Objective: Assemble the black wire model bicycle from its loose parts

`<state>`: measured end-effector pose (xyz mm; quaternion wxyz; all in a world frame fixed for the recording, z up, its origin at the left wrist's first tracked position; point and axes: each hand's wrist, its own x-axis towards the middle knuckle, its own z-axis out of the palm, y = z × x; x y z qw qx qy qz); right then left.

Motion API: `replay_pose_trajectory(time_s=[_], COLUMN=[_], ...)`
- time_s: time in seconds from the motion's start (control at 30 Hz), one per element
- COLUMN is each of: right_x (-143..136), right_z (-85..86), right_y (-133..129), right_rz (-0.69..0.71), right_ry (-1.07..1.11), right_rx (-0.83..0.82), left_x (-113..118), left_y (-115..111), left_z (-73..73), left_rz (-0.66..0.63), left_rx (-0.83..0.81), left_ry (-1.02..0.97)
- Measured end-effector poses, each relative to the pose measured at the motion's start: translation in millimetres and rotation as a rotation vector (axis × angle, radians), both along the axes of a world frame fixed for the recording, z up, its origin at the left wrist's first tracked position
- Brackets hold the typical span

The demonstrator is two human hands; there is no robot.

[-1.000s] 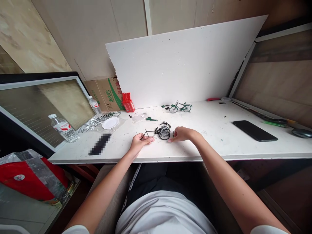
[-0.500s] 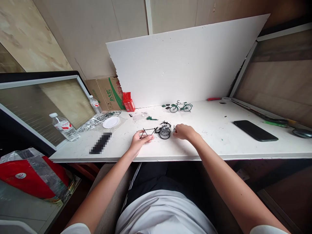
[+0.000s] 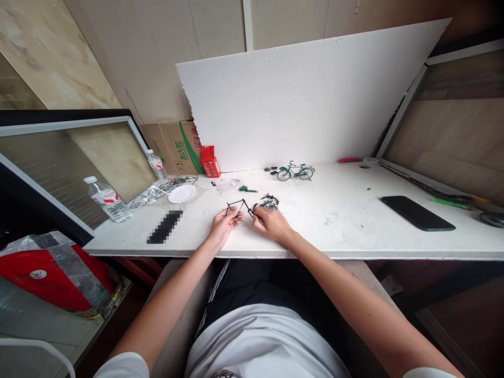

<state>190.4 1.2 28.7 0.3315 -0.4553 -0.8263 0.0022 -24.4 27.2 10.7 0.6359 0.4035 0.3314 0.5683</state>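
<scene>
Near the table's front edge, my left hand (image 3: 224,226) is closed on a small black bicycle frame (image 3: 237,201), which is raised off the table. My right hand (image 3: 270,223) has its fingers pinched at the frame's right end, beside a thin dark part; exactly what it grips is too small to tell. Just behind the right hand lie black bicycle parts (image 3: 271,199), partly hidden by it. A finished-looking green toy bicycle (image 3: 295,172) stands farther back, and a green part (image 3: 247,189) lies behind the frame.
On the left are a white plate (image 3: 181,193), a water bottle (image 3: 108,199), a pixelated dark object (image 3: 164,227) and a red box (image 3: 210,163). A black phone (image 3: 418,213) lies on the right. Behind stands a white board (image 3: 307,100).
My right hand has moved left to the frame's right end and now covers part of the black parts. The frame is tilted differently in my left hand. The view has shifted slightly.
</scene>
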Motion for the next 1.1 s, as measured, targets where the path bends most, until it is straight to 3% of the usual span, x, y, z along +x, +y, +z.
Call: replay_pose_trajectory(time_s=[0.37,1.1], right_x=[0.9,1.7], right_z=[-4.6,-6.2], right_y=[5.2,5.2], right_rz=[0.028,0.004], right_ry=[0.105,0.129], right_rx=[-0.008,0.014], left_x=[0.5,2.5], left_y=[-4.3,-2.6], left_z=[3.7,1.7], left_rz=[-0.044,-0.004], left_rx=[0.023,0.040], left_ry=[0.055,0.053])
